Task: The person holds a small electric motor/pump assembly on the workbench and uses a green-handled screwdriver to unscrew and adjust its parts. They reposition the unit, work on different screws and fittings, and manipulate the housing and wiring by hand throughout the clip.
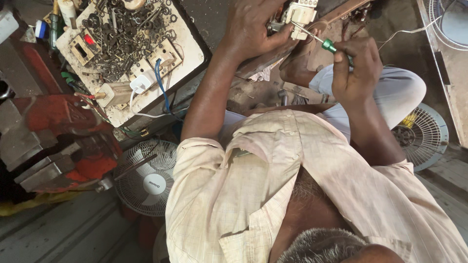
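My left hand (251, 29) grips a small white plastic electrical part (300, 14) at the top of the view, over a brown wooden board (341, 12). My right hand (356, 68) is closed around a green-handled screwdriver (329, 46). Its thin metal shaft runs up and left, and the tip touches the white part. Both forearms reach forward from a pale checked shirt (273, 185). Part of the white piece is hidden behind my left fingers.
A white tray (187, 46) of dark washers, nuts and switch parts, with a white plug and blue wire, sits at the upper left. A red metal vise (58, 126) is on the left. Fan grilles lie at the lower left (146, 178) and right (424, 134).
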Demonstrator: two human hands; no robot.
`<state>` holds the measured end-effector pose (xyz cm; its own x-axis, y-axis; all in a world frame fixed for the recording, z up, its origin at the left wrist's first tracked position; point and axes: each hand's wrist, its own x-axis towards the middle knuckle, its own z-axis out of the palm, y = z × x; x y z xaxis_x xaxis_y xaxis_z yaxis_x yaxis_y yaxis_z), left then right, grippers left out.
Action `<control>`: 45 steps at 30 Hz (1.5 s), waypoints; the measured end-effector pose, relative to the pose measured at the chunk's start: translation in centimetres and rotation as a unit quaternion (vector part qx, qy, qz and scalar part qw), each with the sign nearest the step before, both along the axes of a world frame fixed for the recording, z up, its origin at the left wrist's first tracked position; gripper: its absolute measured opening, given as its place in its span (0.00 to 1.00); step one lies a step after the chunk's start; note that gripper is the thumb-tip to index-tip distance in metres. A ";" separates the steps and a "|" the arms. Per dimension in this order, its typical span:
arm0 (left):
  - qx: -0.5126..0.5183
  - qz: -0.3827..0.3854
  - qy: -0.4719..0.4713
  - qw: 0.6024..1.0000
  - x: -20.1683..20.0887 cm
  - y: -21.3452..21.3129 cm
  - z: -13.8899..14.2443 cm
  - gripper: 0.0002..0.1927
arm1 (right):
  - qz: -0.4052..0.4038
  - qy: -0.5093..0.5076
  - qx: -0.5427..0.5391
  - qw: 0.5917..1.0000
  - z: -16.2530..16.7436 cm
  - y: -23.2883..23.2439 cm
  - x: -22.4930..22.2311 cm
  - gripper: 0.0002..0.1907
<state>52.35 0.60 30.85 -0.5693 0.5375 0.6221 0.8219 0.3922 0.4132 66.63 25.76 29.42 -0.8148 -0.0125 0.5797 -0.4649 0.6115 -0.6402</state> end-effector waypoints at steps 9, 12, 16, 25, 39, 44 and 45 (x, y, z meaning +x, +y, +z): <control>0.002 0.001 -0.004 1.000 -0.3 -1.1 -0.8 0.23 | -0.004 -0.067 -0.049 0.997 -0.1 -0.9 -0.3 0.08; 0.006 0.000 0.009 1.000 -0.9 -1.6 -1.0 0.23 | -0.001 -0.069 -0.060 0.996 -0.4 -1.5 -0.8 0.09; 0.005 0.005 0.008 1.000 -1.4 -2.0 -1.2 0.22 | 0.001 -0.059 -0.047 0.997 -0.6 -1.7 -1.4 0.08; 0.005 0.009 -0.010 1.000 -1.9 -2.7 -1.1 0.20 | 0.004 -0.012 0.020 1.000 -0.6 -2.2 -1.4 0.06; 0.003 0.006 -0.022 1.000 -2.7 -3.3 -0.8 0.17 | -0.019 -0.073 -0.051 0.996 -1.0 -2.8 -3.0 0.07; 0.014 -0.002 0.011 1.000 -2.9 -3.9 -0.8 0.18 | -0.015 0.006 -0.013 1.000 -2.5 -3.4 -2.6 0.08; 0.014 0.000 0.010 1.000 -2.8 -3.9 -0.8 0.18 | -0.018 -0.013 -0.026 0.999 -2.6 -3.5 -2.2 0.08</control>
